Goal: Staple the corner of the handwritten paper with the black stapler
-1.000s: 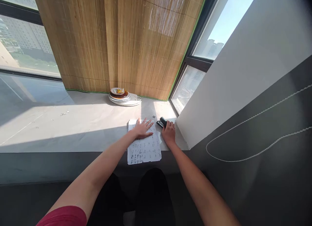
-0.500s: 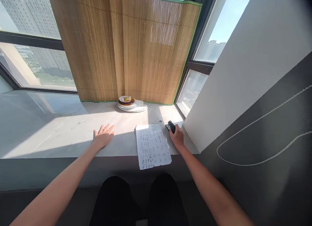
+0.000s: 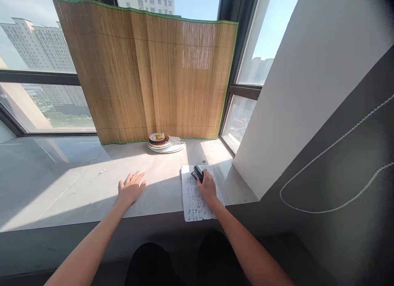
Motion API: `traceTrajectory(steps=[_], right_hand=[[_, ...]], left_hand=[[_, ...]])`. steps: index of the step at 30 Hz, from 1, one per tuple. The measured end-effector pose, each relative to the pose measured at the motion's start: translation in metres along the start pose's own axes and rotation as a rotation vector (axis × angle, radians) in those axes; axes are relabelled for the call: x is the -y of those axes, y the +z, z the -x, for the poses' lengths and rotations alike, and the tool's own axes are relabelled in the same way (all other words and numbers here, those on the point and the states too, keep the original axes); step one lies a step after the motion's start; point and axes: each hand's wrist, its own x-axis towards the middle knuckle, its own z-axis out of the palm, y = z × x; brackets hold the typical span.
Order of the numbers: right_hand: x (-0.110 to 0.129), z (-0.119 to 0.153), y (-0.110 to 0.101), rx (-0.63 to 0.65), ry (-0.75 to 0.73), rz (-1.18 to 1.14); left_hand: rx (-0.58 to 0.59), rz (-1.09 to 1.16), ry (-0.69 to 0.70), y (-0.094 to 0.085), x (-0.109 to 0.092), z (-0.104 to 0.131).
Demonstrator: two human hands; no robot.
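Note:
My right hand [image 3: 207, 188] is closed around a black stapler [image 3: 198, 174], which is over the top part of a handwritten sheet of paper [image 3: 192, 204]. Whether the stapler touches the paper I cannot tell. The sheet's lower end hangs past the front edge of the pale window sill [image 3: 156, 199], and my hand and forearm cover part of its right side. Well to the left, my left hand [image 3: 131, 190] lies flat on the sill with fingers spread, holding nothing.
A stack of plates [image 3: 163, 144] stands at the back of the sill before a bamboo blind [image 3: 147, 80]. Small staples [image 3: 204, 161] lie beyond the paper, and small bits [image 3: 102, 171] lie far left. A white wall [image 3: 286, 93] and a hanging cord [image 3: 308, 167] are at right.
My right hand has carried the stapler left, from beside the sheet to over it. The sheet sits slightly further right and straighter. My left hand stays put; the view has tilted up.

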Motion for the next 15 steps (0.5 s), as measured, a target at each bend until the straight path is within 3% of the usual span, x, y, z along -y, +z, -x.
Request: traceTrajectory(steps=[7,12,15], right_hand=[[-0.068,-0.008,-0.034,-0.073,0.027,0.077],[-0.105,-0.05,-0.063,-0.096,0.043,-0.128],[-0.115,-0.077,-0.069,-0.123,-0.008,-0.131]], left_hand=[[-0.008,0.006,-0.003,-0.001,-0.002,0.0],[0.01,-0.011,-0.016,-0.007,-0.007,0.003],[0.008,-0.018,-0.015,-0.006,-0.007,0.004]])
